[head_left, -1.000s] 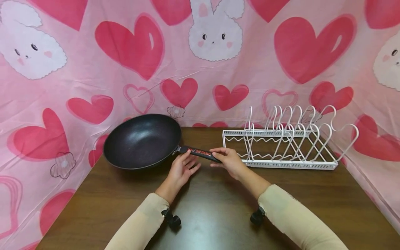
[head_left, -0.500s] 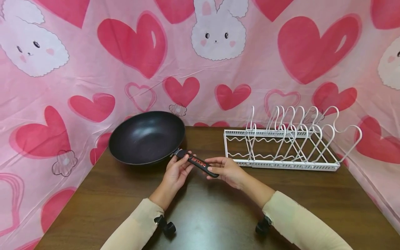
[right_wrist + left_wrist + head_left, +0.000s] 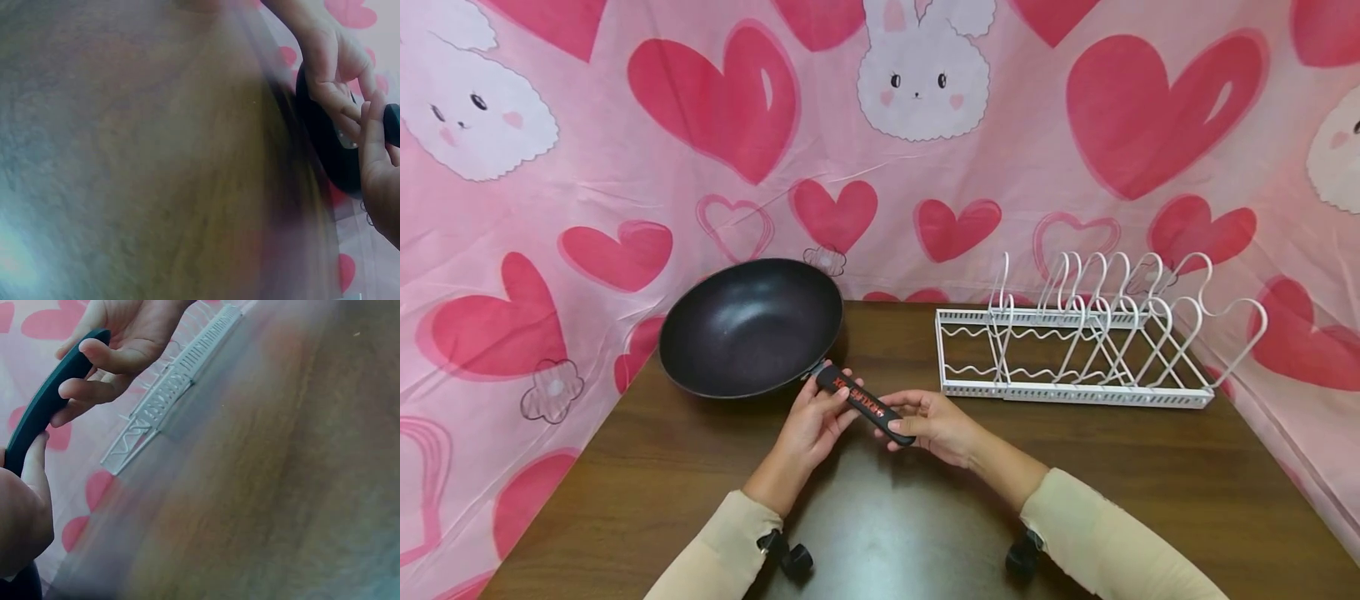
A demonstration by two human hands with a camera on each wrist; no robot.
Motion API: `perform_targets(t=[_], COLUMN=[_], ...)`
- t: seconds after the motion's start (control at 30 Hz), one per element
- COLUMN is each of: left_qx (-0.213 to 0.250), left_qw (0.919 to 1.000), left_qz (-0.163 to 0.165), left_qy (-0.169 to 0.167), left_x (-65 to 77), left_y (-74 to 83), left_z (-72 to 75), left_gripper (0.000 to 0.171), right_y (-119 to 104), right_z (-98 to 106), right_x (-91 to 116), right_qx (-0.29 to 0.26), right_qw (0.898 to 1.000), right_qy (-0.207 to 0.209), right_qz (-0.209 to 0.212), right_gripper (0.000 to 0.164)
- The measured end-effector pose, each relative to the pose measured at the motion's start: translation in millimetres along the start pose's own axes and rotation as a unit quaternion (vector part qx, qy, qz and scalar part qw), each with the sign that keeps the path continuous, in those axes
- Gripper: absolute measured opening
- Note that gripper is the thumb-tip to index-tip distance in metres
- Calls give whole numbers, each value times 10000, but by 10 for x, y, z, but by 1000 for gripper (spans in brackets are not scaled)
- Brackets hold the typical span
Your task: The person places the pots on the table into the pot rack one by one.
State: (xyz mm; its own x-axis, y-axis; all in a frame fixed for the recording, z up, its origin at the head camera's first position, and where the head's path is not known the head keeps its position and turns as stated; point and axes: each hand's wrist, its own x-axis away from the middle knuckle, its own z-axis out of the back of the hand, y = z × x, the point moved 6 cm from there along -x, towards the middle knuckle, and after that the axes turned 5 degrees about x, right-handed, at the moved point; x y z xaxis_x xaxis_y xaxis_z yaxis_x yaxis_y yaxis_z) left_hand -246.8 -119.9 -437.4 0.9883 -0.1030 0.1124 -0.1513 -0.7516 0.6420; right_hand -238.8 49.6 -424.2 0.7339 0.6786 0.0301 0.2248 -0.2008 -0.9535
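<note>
A black wok (image 3: 752, 329) tilts at the left of the table in the head view, its dark hollow facing me. Its long black handle (image 3: 867, 402), with red lettering, points down toward the right. Near the wok end, my left hand (image 3: 814, 423) holds the handle with the thumb on top and fingers underneath. At the far tip, my right hand (image 3: 934, 427) pinches it between thumb and fingers. In the left wrist view the handle (image 3: 53, 394) spans between both hands. The right wrist view shows the wok's dark side (image 3: 325, 134) behind the hands.
To the right on the brown wooden table (image 3: 880, 517) stands a white wire rack (image 3: 1075, 392) with several upright looped dividers. A pink curtain (image 3: 880, 167) with hearts and rabbits hangs right behind the table.
The wok's handle has swung toward me, its tip moving down and left, and the wok has shifted slightly right and up. Both hands moved with it; the left now grips the handle more closely.
</note>
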Motion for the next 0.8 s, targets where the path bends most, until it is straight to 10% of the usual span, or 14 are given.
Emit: perform_targets(t=[0.43,0.8], left_qx=[-509,-990], left_qw=[9976,9821], left_qz=[-267,-647], left_qy=[-396,-1465], left_x=[134,243], left_y=[-5,56], left_z=[63,-156], left_gripper=[70,75], right_y=[176,157], right_z=[-79,-144], right_x=[81,209], right_qx=[325,68], right_qw=[9994,9974], right_qy=[-94,-697], right_qz=[-32,-145], right_gripper=[48,42])
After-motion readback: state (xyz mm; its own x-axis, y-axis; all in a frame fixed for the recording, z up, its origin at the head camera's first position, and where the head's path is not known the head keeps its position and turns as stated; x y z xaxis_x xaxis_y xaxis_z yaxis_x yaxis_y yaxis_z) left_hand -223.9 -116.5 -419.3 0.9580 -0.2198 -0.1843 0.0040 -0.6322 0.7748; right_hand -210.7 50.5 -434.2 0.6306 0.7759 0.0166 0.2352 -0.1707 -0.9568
